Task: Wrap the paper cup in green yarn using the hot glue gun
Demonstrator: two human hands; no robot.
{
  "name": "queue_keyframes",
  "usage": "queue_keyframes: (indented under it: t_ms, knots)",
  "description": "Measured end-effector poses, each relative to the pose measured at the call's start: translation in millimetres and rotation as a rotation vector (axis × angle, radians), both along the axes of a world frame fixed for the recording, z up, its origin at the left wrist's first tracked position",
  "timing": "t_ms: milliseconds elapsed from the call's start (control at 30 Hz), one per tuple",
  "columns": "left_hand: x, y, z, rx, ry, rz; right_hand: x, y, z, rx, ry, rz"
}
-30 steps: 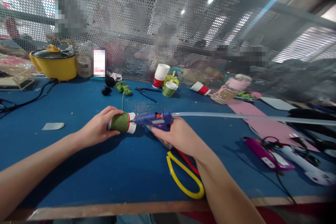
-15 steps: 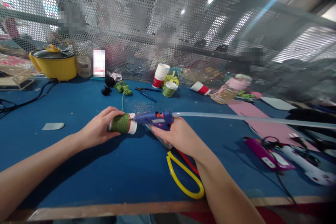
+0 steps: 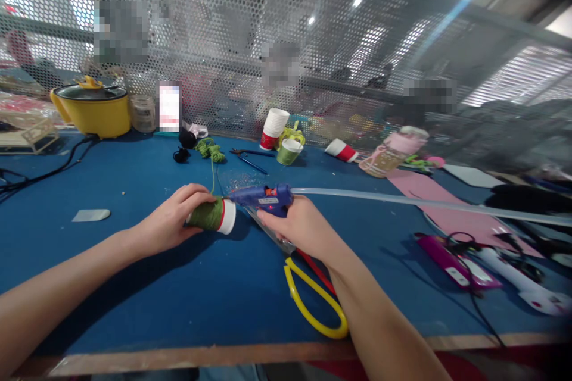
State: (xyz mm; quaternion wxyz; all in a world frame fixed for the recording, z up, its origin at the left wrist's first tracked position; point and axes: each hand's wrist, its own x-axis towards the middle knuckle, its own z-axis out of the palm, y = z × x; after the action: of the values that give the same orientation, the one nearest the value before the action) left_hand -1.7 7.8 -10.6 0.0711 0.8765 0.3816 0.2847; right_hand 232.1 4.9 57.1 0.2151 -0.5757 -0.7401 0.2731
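My left hand [image 3: 172,223] is wrapped round a paper cup [image 3: 213,215] lying on its side, most of it wound in green cord, its white rim facing right. A strand of green cord [image 3: 213,174] runs from the cup back to a loose bundle [image 3: 209,149]. My right hand [image 3: 300,227] grips a blue hot glue gun [image 3: 263,197]. The gun's nozzle points left and sits just above the cup's top edge. A long clear glue stick [image 3: 415,203] juts out of the gun's back to the right.
Yellow-handled scissors [image 3: 315,300] lie under my right wrist on the blue table [image 3: 134,297]. A yellow pot [image 3: 92,108] stands back left, stacked paper cups [image 3: 272,128] and a green-wrapped cup [image 3: 288,152] at the back. Pink sheet [image 3: 442,208], pink bottle [image 3: 393,152] and cabled tools [image 3: 513,274] lie right.
The glue gun's nozzle has lifted from the cup's rim to just above it. My left hand has tilted the cup, its rim now turned more toward me.
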Motion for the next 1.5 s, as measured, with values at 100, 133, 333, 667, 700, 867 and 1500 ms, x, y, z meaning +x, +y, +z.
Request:
queue_keyframes:
  t_ms: [100,133,333,667,700,867,1500]
  knots:
    - [0.8,-1.0,0.9,0.016,0.015,-0.002,-0.7,1.5,-0.7,-0.001,-0.008,0.000]
    - [1.1,-1.4,1.2,0.021,0.019,-0.003,-0.9,2.2,-0.9,0.000,-0.009,0.002]
    - [2.2,-1.7,2.1,0.030,0.024,-0.012,-1.6,6.3,-2.4,-0.005,-0.010,0.006]
    - [0.0,0.2,0.9,-0.042,-0.037,0.007,0.0,-1.5,0.7,0.007,0.005,0.004]
    - [-0.1,0.3,1.0,-0.057,-0.051,0.008,0.3,-2.1,1.1,0.007,0.007,0.008]
    - [-0.4,-0.1,1.9,-0.123,-0.091,0.016,1.5,-2.9,0.7,0.025,0.029,0.028]
    - [-3.1,2.0,6.7,-0.193,-0.085,0.078,3.2,-8.0,3.3,-0.066,0.044,0.068]
